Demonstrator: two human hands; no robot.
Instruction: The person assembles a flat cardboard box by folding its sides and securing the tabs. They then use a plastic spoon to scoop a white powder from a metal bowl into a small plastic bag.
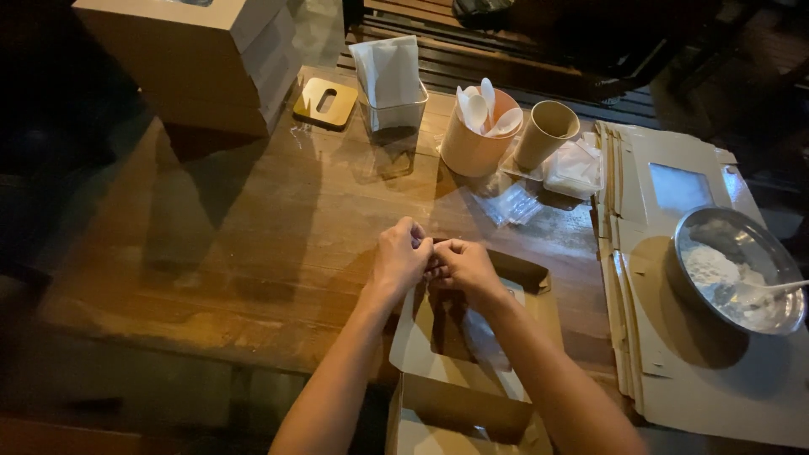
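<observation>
Right now both hands, left (399, 255) and right (460, 265), meet fingertip to fingertip, pinching something too small to make out, just above the open cardboard box (472, 362) on the table (253, 244).

Two bare forearms enter from about six o'clock, no sleeves, gloves, watch or bands showing on either, the left hand (399, 257) and right hand (462, 266) both unadorned, no rings visible on the fingers, nails short and plain in the dim light.
</observation>
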